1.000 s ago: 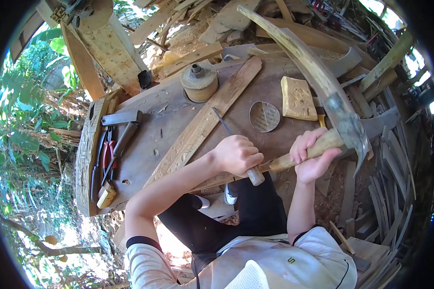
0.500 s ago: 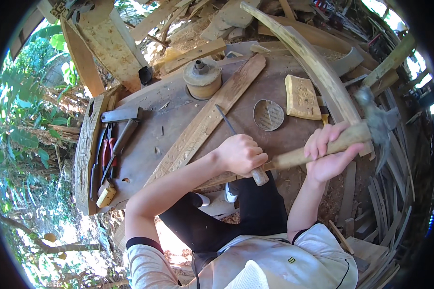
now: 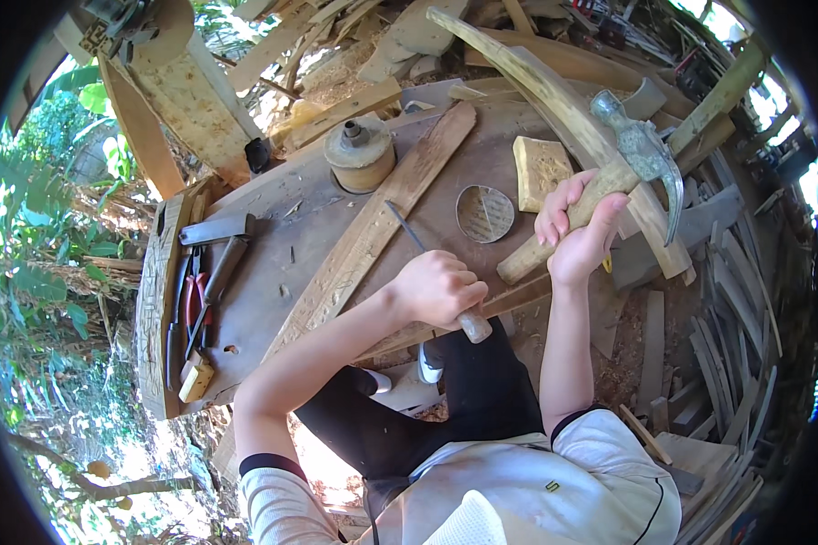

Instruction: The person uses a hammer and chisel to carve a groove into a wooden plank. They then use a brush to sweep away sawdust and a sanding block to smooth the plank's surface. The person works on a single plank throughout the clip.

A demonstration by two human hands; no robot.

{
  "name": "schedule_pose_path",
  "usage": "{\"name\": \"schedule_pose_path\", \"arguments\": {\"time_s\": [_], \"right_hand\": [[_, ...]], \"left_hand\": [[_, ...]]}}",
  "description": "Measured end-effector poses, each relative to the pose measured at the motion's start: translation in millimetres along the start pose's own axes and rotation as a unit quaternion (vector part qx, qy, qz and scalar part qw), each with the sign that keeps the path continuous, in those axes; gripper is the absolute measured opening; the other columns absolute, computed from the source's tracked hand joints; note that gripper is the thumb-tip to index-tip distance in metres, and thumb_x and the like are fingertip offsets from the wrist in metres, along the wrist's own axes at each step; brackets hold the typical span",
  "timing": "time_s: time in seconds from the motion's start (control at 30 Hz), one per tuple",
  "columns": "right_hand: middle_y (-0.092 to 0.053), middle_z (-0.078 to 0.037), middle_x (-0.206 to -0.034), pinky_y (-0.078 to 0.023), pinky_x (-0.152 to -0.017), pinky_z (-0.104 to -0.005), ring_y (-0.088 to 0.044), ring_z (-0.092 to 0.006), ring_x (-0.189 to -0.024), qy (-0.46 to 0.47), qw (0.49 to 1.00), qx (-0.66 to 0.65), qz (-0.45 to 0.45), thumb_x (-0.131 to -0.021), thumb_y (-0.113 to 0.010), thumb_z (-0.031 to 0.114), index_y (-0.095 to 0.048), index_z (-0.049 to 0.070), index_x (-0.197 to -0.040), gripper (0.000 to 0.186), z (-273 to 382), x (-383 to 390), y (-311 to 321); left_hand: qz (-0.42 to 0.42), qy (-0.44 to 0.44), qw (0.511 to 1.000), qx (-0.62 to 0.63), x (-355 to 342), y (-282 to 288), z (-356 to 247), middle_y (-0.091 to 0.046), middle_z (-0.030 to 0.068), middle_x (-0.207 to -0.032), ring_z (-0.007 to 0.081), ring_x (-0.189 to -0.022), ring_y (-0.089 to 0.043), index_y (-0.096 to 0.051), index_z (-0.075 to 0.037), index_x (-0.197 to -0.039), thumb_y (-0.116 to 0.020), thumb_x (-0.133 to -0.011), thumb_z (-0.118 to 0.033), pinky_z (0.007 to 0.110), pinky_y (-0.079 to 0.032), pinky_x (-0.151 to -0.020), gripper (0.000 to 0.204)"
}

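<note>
Hammer (image 3: pixel 612 179): swung up and away from the body since half a second ago, its metal head now high over the right side of the workbench.
Right hand (image 3: pixel 577 227): risen with the hammer, fingers curled around its wooden handle, thumb stretched out beside it.
Left hand (image 3: pixel 439 289): closed in a fist around the chisel, much as before.
Chisel (image 3: pixel 473 326): butt of its handle sticking out below the fist, thin blade slanting up and left over the long board; I cannot tell whether its tip touches the wood.
Long board (image 3: pixel 427 163): lying slantwise across the workbench (image 3: pixel 264 282), carved marks on its nearer part.
Round disc (image 3: pixel 484 215): on the workbench, between the long board and the pale wood block.
Pale wood block (image 3: pixel 539 168): just beyond the right hand.
Bench's left end: red-handled pliers (image 3: pixel 192 300) beside a dark-handled tool (image 3: pixel 224 270).
</note>
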State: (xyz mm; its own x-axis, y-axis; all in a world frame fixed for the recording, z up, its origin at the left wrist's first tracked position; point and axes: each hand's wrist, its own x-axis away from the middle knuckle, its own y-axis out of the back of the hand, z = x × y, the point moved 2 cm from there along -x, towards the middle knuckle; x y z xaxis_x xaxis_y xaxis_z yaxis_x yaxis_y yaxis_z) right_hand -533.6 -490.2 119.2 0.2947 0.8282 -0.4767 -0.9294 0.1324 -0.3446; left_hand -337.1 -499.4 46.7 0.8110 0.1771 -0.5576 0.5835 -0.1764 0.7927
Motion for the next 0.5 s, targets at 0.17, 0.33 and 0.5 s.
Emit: {"name": "schedule_pose_path", "arguments": {"time_s": [0.17,0.33,0.5], "right_hand": [[-0.038,0.001,-0.061,-0.03,-0.041,-0.0251,-0.033,-0.0086,-0.044,-0.006,1.0,0.014,-0.019,-0.102,-0.035,0.079,-0.044,0.01,-0.093,0.07,-1,-4,-4],[-0.039,0.001,-0.061,-0.03,-0.041,-0.0257,-0.035,-0.0086,-0.044,-0.002,1.0,0.019,-0.024,-0.104,-0.036,0.076,-0.044,0.01,-0.093,0.067,0,-4,-3],[-0.04,0.0,-0.062,-0.031,-0.041,-0.026,-0.036,-0.0086,-0.045,-0.005,1.0,0.021,0.001,-0.105,-0.038,0.073,-0.046,0.009,-0.094,0.066,-3,-3,-6]], "left_hand": [[-0.028,0.022,0.999,0.03,-5,12,-4,-0.062,0.0044,-0.066,0.0276,-0.063,-0.066,-0.061,-0.013,-0.075,-0.079,-0.067,-0.024,0.042,-0.052,-0.059,0.022],[-0.038,0.041,0.997,0.059,0,34,-22,-0.061,0.0035,-0.064,0.0277,-0.061,-0.065,-0.063,-0.015,-0.074,-0.077,-0.061,-0.019,0.041,-0.051,-0.056,0.02],[-0.057,0.097,0.988,0.102,-4,70,-26,-0.063,0.0034,-0.065,0.028,-0.06,-0.065,-0.065,-0.015,-0.074,-0.077,-0.06,-0.018,0.04,-0.05,-0.054,0.019]]}}
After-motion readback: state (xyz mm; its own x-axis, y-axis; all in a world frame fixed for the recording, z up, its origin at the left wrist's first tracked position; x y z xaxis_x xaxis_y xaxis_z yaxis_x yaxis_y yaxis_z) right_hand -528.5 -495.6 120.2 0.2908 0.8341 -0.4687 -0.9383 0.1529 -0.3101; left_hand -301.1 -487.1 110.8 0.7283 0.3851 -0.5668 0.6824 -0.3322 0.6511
